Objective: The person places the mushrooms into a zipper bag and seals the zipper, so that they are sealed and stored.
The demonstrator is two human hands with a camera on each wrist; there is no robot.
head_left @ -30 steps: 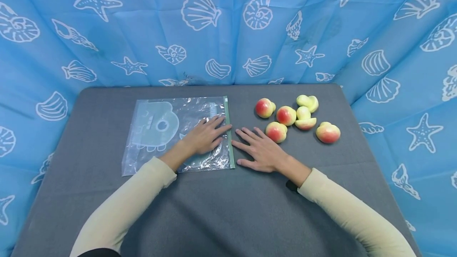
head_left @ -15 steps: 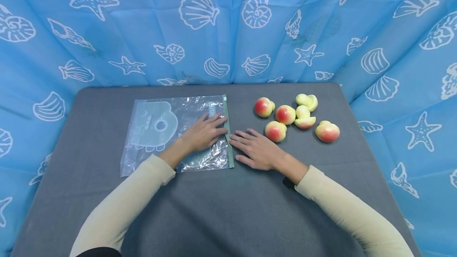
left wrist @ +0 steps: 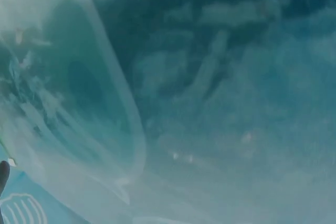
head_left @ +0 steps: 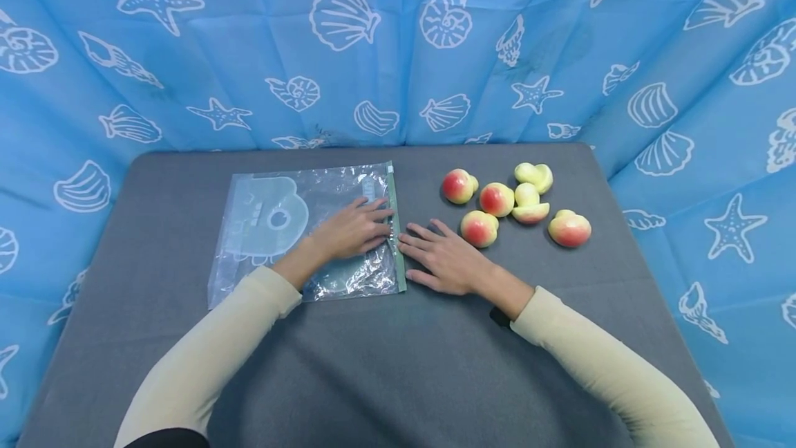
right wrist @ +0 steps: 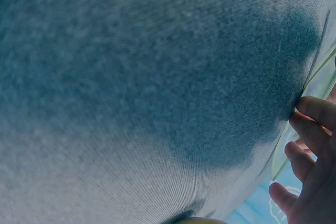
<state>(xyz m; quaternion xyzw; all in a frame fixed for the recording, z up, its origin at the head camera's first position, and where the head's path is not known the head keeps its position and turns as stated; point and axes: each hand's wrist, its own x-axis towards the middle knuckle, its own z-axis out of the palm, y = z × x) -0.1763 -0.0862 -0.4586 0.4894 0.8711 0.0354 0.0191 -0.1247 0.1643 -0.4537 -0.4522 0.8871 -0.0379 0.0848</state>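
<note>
A clear zip bag [head_left: 336, 275] with a pale green cartoon print lies flat on the grey table, its green zip strip [head_left: 399, 275] to the right. My left hand [head_left: 348, 230] rests on the bag, fingertips at the strip; its thumb is partly hidden. My right hand [head_left: 444, 258] lies palm down beside the strip with fingers extended, fingertips touching it. In the right wrist view my right hand's fingers [right wrist: 310, 129] reach the bag's edge [right wrist: 281, 156]. The left wrist view shows blurred, printed plastic [left wrist: 105, 103] close up.
Several red-and-yellow, peach-like pieces with knobbly ends, one a peach-like piece [head_left: 479, 229] near my right hand, lie at the table's back right. The grey table [head_left: 385, 365] stretches toward the front. A blue shell-print curtain [head_left: 398, 40] hangs behind and at the sides.
My left hand's fingers have drawn back slightly and bent at the zip strip. My right hand has shifted a little left, its fingertips now touching the strip. The strip has a slight kink.
</note>
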